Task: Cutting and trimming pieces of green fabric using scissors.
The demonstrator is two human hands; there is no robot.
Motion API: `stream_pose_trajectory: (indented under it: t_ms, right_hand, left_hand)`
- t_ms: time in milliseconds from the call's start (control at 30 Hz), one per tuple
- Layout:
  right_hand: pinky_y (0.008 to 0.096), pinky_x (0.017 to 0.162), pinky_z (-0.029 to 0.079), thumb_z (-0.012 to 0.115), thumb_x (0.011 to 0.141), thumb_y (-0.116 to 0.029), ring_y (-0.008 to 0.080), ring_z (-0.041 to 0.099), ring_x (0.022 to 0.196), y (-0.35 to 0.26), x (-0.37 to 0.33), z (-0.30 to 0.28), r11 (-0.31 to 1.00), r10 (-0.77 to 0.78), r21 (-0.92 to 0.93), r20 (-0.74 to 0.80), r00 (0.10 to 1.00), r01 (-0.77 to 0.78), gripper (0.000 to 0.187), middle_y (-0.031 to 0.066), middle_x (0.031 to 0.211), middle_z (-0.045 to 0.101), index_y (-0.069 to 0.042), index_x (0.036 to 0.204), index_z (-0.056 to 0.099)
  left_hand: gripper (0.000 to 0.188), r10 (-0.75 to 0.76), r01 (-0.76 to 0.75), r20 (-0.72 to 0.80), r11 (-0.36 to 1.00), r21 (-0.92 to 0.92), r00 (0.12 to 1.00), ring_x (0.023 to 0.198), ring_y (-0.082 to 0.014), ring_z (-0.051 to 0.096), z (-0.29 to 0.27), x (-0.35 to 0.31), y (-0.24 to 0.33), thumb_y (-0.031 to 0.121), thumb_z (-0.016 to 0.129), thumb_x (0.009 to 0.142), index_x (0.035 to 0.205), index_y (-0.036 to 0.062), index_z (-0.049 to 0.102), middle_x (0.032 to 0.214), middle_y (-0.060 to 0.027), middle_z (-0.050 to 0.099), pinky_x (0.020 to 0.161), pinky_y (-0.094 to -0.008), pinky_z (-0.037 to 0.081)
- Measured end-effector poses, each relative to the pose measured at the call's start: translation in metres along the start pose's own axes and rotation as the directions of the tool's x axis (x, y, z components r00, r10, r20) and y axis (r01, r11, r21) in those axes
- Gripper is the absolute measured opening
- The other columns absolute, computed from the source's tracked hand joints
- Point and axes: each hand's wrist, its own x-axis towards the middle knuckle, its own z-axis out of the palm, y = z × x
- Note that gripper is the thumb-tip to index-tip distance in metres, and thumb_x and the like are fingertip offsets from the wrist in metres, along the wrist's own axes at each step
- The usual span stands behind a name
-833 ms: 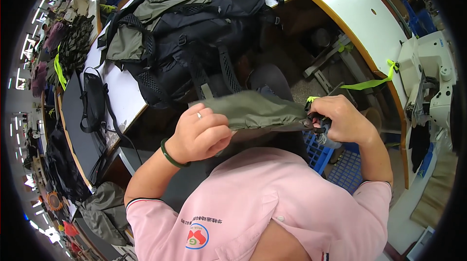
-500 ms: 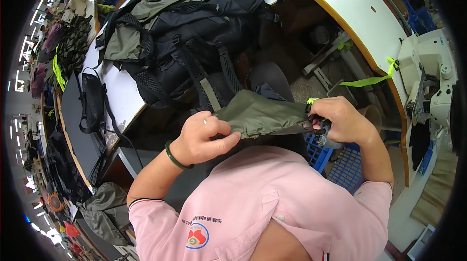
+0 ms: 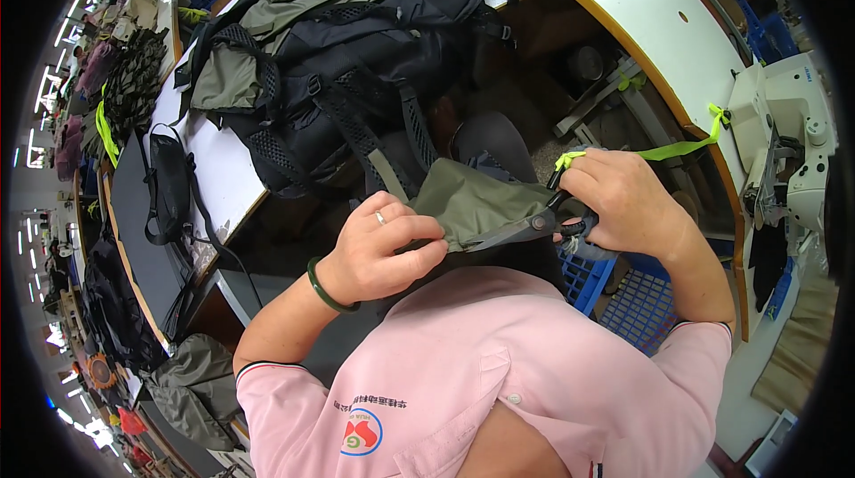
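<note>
My left hand point(image 3: 383, 247) pinches the edge of an olive-green fabric piece point(image 3: 476, 202) in front of my chest; the piece appears joined to the backpack beyond it. In my right hand point(image 3: 628, 202) is a pair of scissors point(image 3: 538, 223) with black handles, fingers closed round them. Their blades lie along the near edge of the olive fabric, pointing at my left hand. A yellow-green ribbon point(image 3: 568, 159) is tied at the right hand. The large black and olive backpack point(image 3: 356, 60) lies over the table edge, its mesh straps hanging toward me.
A white sewing machine point(image 3: 802, 131) stands on the right, by a white tabletop point(image 3: 659, 24) with a wooden edge. Blue plastic baskets point(image 3: 637, 300) sit low beside me. A black pouch with a strap point(image 3: 169, 175) lies at left, above grey-green fabric point(image 3: 196, 389).
My right hand has moved slightly up and right, and the scissors now show along the fabric edge. The olive fabric has shifted and folded; the left hand has barely moved.
</note>
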Motion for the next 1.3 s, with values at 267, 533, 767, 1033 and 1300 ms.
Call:
stream_pose_trajectory:
  t_ms: [267, 533, 767, 1033, 1300]
  right_hand:
    - [0.0367, 0.066, 0.052, 0.072, 0.064, -0.009, 0.0274, 0.062, 0.079, -0.004, 0.01, -0.003, 1.0, 0.012, 0.003, 0.022, 1.0, -0.012, 0.025, 0.0095, 0.081, 0.06, -0.005, 0.082, 0.056]
    - [0.0357, 0.063, 0.052, 0.077, 0.064, -0.012, 0.0271, 0.063, 0.076, -0.001, 0.007, 0.0, 0.999, 0.016, -0.033, 0.061, 0.998, -0.014, 0.028, 0.0094, 0.078, 0.061, -0.005, 0.081, 0.056]
    - [0.0367, 0.062, 0.052, 0.077, 0.064, -0.015, 0.0278, 0.063, 0.074, -0.002, 0.007, 0.0, 1.0, 0.007, 0.022, 0.022, 1.0, -0.008, 0.029, 0.0094, 0.076, 0.061, -0.005, 0.081, 0.056]
    - [0.0378, 0.062, 0.051, 0.083, 0.063, -0.027, 0.0281, 0.063, 0.072, 0.003, 0.004, -0.003, 0.987, 0.116, 0.108, 0.053, 0.992, -0.121, 0.038, 0.0091, 0.074, 0.061, -0.004, 0.079, 0.057]
    - [0.0371, 0.055, 0.044, 0.088, 0.058, -0.037, 0.0294, 0.055, 0.063, 0.004, 0.007, -0.002, 0.98, 0.152, 0.14, -0.066, 0.986, -0.141, 0.052, 0.0092, 0.068, 0.052, -0.002, 0.076, 0.055]
  left_hand:
    - [0.02, -0.009, 0.01, -0.028, 1.0, 0.03, 1.0, 0.064, -0.015, 0.054, 0.001, 0.007, 0.0, 0.004, 0.07, 0.064, 0.083, 0.0073, 0.065, 0.086, -0.0034, 0.062, 0.059, -0.0288, 0.042]
    - [0.018, -0.038, 0.038, -0.027, 0.999, 0.021, 0.999, 0.063, -0.0153, 0.053, 0.001, 0.007, 0.0, 0.003, 0.071, 0.066, 0.083, 0.0071, 0.065, 0.085, -0.0029, 0.061, 0.059, -0.029, 0.041]
    - [0.022, -0.055, 0.055, -0.032, 0.999, 0.001, 0.998, 0.064, -0.0161, 0.053, 0.001, 0.007, 0.0, 0.001, 0.072, 0.066, 0.086, 0.0072, 0.064, 0.086, -0.0031, 0.061, 0.06, -0.0299, 0.042]
    - [0.021, -0.155, 0.155, 0.002, 0.985, -0.075, 0.988, 0.067, -0.0202, 0.056, 0.0, 0.006, 0.002, -0.001, 0.072, 0.068, 0.086, 0.0063, 0.063, 0.086, -0.005, 0.061, 0.063, -0.0296, 0.045]
    - [0.017, -0.689, 0.757, 0.557, -0.02, -0.653, 0.464, 0.081, -0.005, 0.059, -0.005, 0.011, 0.0, 0.004, 0.071, 0.085, 0.101, 0.0011, 0.068, 0.088, 0.0005, 0.065, 0.074, -0.021, 0.049]
